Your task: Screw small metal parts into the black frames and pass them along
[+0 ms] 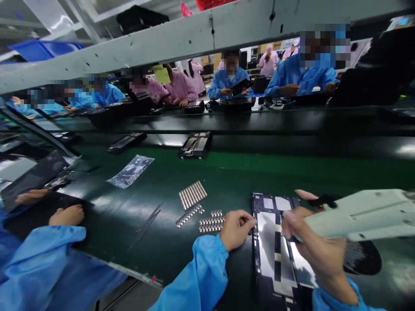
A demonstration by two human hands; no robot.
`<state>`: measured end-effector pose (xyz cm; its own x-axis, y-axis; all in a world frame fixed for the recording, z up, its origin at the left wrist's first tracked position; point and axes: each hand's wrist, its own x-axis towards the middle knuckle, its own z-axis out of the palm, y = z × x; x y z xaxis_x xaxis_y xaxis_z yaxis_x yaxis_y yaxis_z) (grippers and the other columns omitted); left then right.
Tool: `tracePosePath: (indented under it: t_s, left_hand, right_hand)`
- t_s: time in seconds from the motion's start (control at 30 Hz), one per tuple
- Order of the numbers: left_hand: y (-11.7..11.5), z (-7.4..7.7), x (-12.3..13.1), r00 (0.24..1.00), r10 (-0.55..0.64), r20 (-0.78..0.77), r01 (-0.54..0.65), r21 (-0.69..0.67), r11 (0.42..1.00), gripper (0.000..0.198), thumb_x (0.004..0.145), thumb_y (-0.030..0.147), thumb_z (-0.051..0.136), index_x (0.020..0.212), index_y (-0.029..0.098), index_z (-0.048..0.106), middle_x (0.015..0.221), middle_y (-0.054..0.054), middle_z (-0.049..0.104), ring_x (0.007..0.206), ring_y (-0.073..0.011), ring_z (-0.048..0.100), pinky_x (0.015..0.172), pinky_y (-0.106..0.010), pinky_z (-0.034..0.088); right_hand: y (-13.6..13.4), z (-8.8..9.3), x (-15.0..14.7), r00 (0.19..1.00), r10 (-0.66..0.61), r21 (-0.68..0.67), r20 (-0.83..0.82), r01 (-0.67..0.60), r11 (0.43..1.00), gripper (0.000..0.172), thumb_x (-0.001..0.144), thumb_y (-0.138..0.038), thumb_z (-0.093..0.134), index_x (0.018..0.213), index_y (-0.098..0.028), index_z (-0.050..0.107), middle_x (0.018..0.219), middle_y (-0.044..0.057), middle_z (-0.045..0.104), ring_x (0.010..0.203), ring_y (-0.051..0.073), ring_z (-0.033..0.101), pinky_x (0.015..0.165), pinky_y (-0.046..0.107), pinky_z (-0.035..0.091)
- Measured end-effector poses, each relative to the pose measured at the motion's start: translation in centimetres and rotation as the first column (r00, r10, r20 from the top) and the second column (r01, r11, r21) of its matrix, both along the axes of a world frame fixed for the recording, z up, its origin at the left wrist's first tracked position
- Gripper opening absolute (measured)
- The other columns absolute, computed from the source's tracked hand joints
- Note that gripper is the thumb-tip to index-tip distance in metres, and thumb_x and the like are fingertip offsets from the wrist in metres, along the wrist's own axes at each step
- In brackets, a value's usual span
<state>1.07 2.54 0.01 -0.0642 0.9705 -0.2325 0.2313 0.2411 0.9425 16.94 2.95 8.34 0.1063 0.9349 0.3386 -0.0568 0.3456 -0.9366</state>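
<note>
A dark green conveyor belt [227, 172] fills the middle of the frame from left to right, with a grey beam [162, 41] crossing the top and a row of people in blue and pink coats seated behind it. At lower centre-right lies the tablet chassis [275, 250], a flat black frame with its inside facing up: long silvery panels run down its length, split by dark strips, with small pale rectangles along its top edge. The right hand [311, 246], low right, is wrapped around the handle of a pale grey electric screwdriver [363, 214], which stretches toward the right edge just above the chassis. The left hand [236, 229], in a blue sleeve, is curled nearly closed with its fingertips touching the chassis's left edge; whether it pinches anything I cannot tell. Just left of it sit strips of small metal parts [193, 194] in ribbed silver rows. Further up-left a clear plastic bag [131, 171] lies flat. A co-worker's hand [66, 215] rests at far left.
</note>
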Motion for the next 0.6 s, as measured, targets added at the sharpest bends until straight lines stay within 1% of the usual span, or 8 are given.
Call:
tracePosePath:
  t_s: [0.1, 0.17, 0.23, 0.27, 0.33, 0.4, 0.47, 0.6]
  left_hand:
    - [0.8, 0.2, 0.0, 0.998, -0.028, -0.061, 0.031, 0.052, 0.998, 0.013, 0.079, 0.025, 0.064, 0.077, 0.013, 0.068, 0.056, 0.002, 0.059, 0.051, -0.0087, 0.054, 0.044, -0.016, 0.039]
    - [1.3, 0.4, -0.1, 0.997, -0.063, -0.043, 0.065, 0.056, 0.996, 0.011, 0.078, 0.023, 0.065, 0.074, 0.014, 0.067, 0.057, 0.002, 0.059, 0.050, -0.0073, 0.052, 0.044, -0.015, 0.039]
    - [1.8, 0.5, -0.2, 0.997, -0.078, 0.017, 0.078, 0.013, 0.997, 0.009, 0.074, 0.021, 0.069, 0.076, 0.014, 0.065, 0.061, 0.003, 0.059, 0.049, -0.0066, 0.052, 0.042, -0.014, 0.040]
    - [2.1, 0.4, -0.3, 0.995, -0.077, 0.059, 0.079, -0.028, 0.996, 0.014, 0.071, 0.021, 0.072, 0.079, 0.014, 0.063, 0.063, 0.004, 0.059, 0.048, -0.0067, 0.053, 0.041, -0.014, 0.042]
    - [2.7, 0.3, -0.5, 0.986, -0.076, 0.151, 0.095, -0.121, 0.988, 0.027, 0.066, 0.018, 0.075, 0.087, 0.014, 0.059, 0.064, 0.005, 0.057, 0.045, -0.0076, 0.055, 0.039, -0.016, 0.045]
    - [3.2, 0.1, -0.7, 0.970, -0.097, 0.222, 0.137, -0.170, 0.976, 0.030, 0.066, 0.014, 0.075, 0.090, 0.015, 0.056, 0.062, 0.006, 0.057, 0.044, -0.0085, 0.057, 0.037, -0.017, 0.047]
    - [3.4, -0.1, -0.8, 0.961, -0.119, 0.248, 0.163, -0.167, 0.972, 0.026, 0.068, 0.011, 0.072, 0.088, 0.015, 0.055, 0.060, 0.006, 0.058, 0.044, -0.0090, 0.058, 0.037, -0.016, 0.047]
    - [3.4, -0.3, -0.8, 0.966, -0.118, 0.231, 0.154, -0.147, 0.977, 0.022, 0.068, 0.009, 0.069, 0.084, 0.015, 0.054, 0.060, 0.006, 0.057, 0.044, -0.0111, 0.059, 0.034, -0.018, 0.047]
  right_hand:
    - [0.6, -0.5, -1.7, 0.996, 0.090, -0.015, 0.018, -0.090, 0.996, 0.045, 0.081, -0.030, 0.069, 0.121, -0.021, 0.051, 0.049, -0.008, 0.055, 0.043, 0.015, 0.054, 0.051, 0.032, 0.049]
    - [1.2, -0.8, -2.8, 0.992, 0.110, -0.011, 0.060, -0.109, 0.994, 0.038, 0.081, -0.029, 0.069, 0.115, -0.020, 0.054, 0.048, -0.008, 0.055, 0.043, 0.014, 0.053, 0.052, 0.032, 0.049]
    - [1.8, -1.2, -3.7, 0.987, 0.122, -0.008, 0.102, -0.122, 0.993, 0.031, 0.080, -0.029, 0.069, 0.107, -0.020, 0.057, 0.047, -0.008, 0.054, 0.042, 0.014, 0.053, 0.051, 0.031, 0.048]
    - [2.1, -1.5, -4.0, 0.986, 0.124, -0.012, 0.110, -0.124, 0.992, 0.031, 0.079, -0.030, 0.069, 0.105, -0.020, 0.057, 0.047, -0.008, 0.054, 0.042, 0.014, 0.053, 0.050, 0.030, 0.048]
    - [2.7, -2.1, -4.6, 0.986, 0.133, -0.035, 0.099, -0.131, 0.991, 0.036, 0.078, -0.031, 0.070, 0.109, -0.020, 0.055, 0.046, -0.008, 0.055, 0.040, 0.014, 0.052, 0.047, 0.030, 0.047]
    - [3.0, -2.6, -5.0, 0.986, 0.149, -0.065, 0.079, -0.144, 0.987, 0.045, 0.076, -0.031, 0.071, 0.115, -0.019, 0.052, 0.047, -0.009, 0.055, 0.039, 0.014, 0.052, 0.046, 0.029, 0.048]
    - [3.3, -3.0, -5.2, 0.983, 0.162, -0.082, 0.086, -0.155, 0.984, 0.046, 0.075, -0.030, 0.072, 0.114, -0.019, 0.052, 0.046, -0.009, 0.055, 0.039, 0.014, 0.051, 0.046, 0.029, 0.048]
    - [3.3, -3.5, -5.4, 0.979, 0.167, -0.087, 0.117, -0.157, 0.984, 0.042, 0.076, -0.029, 0.071, 0.112, -0.018, 0.054, 0.046, -0.008, 0.054, 0.041, 0.014, 0.051, 0.048, 0.029, 0.047]
